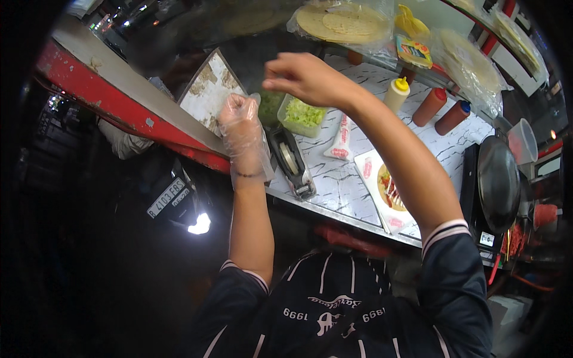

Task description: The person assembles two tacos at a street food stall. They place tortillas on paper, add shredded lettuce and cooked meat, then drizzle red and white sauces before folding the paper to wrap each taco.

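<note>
A clear plastic glove covers my left hand [240,119], which is closed into a fist beside the stained white panel [206,89]. Bare and with its fingers curled in, my right hand [301,77] is raised over the counter near a plastic tub [307,131] of shredded lettuce [302,112]. Whether either hand has something in it is hidden. A black tape dispenser [290,161] stands on the counter close to my left wrist. Under my right forearm, a flatbread with red filling and white sauce [389,190] lies on printed paper [369,173], next to a wrapped white packet [340,143].
Behind my right forearm stand a cream bottle with yellow cap [396,95] and two red sauce bottles [430,107]. Bagged flatbreads [343,24] rest on a shelf above. A black pan [500,184] is at right. The red cart frame [131,113] runs along the left, beside a parked motorcycle [185,203].
</note>
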### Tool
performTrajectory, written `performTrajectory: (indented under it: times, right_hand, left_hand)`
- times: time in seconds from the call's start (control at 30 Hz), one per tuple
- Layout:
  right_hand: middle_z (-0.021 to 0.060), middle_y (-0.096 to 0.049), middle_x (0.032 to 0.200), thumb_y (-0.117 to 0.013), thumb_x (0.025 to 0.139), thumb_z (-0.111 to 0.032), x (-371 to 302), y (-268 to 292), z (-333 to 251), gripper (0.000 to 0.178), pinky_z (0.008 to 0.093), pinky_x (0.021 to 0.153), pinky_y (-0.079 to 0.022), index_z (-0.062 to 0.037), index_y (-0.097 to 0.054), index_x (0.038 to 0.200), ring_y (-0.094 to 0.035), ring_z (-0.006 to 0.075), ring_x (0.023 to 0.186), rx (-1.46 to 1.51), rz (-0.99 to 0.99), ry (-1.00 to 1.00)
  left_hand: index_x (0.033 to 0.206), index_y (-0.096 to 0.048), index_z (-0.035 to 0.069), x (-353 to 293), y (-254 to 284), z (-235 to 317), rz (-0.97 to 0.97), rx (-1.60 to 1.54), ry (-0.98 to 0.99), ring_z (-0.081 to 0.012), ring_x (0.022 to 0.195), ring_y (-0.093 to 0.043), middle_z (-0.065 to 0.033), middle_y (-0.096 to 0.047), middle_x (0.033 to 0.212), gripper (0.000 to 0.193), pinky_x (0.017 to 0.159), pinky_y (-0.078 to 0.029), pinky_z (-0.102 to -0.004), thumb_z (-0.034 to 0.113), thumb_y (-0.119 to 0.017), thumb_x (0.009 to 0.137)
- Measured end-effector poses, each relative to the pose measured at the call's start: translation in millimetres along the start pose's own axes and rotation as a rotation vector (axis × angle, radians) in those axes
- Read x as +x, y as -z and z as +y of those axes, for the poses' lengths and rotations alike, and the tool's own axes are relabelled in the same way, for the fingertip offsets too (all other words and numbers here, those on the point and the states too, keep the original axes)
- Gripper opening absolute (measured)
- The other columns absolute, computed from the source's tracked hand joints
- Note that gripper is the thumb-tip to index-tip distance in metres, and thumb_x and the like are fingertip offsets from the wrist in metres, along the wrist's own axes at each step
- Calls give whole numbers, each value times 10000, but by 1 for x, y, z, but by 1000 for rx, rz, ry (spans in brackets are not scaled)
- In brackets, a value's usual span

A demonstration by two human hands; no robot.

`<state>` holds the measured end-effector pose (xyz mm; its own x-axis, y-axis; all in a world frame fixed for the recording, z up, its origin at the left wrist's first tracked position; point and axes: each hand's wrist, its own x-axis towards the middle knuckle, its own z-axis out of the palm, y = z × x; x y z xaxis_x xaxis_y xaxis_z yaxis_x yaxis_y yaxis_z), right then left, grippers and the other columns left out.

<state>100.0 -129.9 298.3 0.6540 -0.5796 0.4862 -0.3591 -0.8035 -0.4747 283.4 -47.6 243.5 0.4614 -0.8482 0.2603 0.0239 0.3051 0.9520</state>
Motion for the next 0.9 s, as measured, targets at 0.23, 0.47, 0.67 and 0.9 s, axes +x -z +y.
performTrajectory:
  times: [0.23, 0.47, 0.67, 0.9]
  right_hand:
    - [177, -683, 887, -795, 948, -418, 88, -12, -7, 374, 445, 751, -500, -50, -740, 914, -651, 354, 827, -53, -84, 34]
    - [139, -688, 753, -910, 769, -543, 92, -22, 19, 553, 422, 682, -512, -26, -715, 775, -655, 317, 726, -122, 130, -25]
    - [77, -628, 685, -958, 774, -441, 90, -26, 41, 493, 355, 631, -481, -20, -701, 751, -616, 178, 665, 101, 130, -126]
    - [57, -645, 632, -982, 707, -519, 88, -42, 40, 569, 348, 610, -484, -20, -710, 743, -606, 170, 600, 52, 281, -3]
  left_hand:
    - [745, -516, 67, -1, -2, 7, -18, 47, -36, -51, 693, -403, 56, -486, 723, 236, 618, -360, -276, 20, -673, 916]
    - [765, -485, 79, -2, -3, 7, -1, -6, -10, -47, 709, -396, 53, -472, 741, 248, 622, -352, -264, 0, -660, 922]
    - [789, -479, 79, -1, -4, 3, 3, 19, -53, -49, 723, -397, 46, -457, 762, 222, 630, -347, -267, -1, -640, 918]
    - [785, -471, 83, 0, -4, 3, -5, 62, -86, -50, 717, -381, 48, -441, 758, 224, 628, -347, -274, 13, -628, 928]
